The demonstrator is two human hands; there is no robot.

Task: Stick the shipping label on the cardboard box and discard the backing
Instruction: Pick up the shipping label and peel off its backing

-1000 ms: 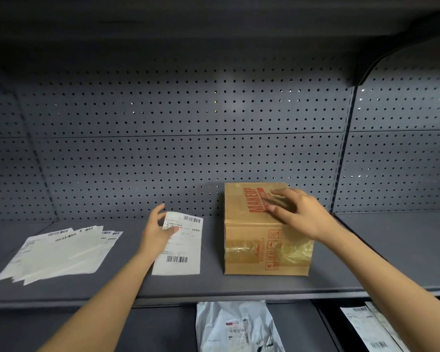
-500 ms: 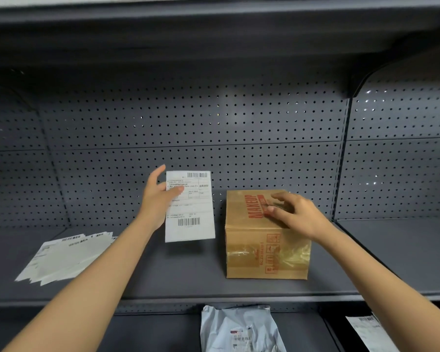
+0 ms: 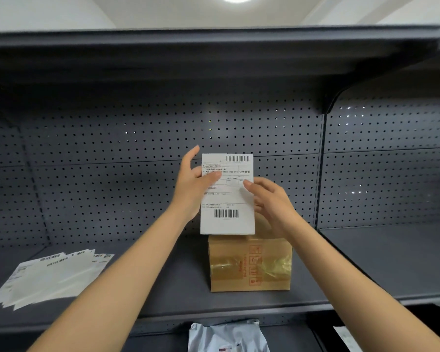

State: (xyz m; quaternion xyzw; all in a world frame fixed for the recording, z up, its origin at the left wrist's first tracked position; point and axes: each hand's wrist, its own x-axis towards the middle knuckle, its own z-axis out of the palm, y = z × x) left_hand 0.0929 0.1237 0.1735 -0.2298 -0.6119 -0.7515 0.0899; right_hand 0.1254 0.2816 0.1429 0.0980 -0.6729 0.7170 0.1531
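Shipping label (image 3: 227,199) upright, long axis vertical, print facing cam, pinched by left hand (image 3: 191,186) & right hand (image 3: 269,201), above cardboard box (image 3: 249,265)

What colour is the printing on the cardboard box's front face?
Red, on the brown cardboard box, partly under glossy clear tape; head view.

We are reading little on the white rectangular paper shipping label (image 3: 228,199) at the centre of the frame: two barcodes, top right and bottom, and the Chinese characters 业务类型 at its right edge; its finer print is showing too small. We are seeing only unreadable red markings on the brown cardboard box (image 3: 249,265) below.
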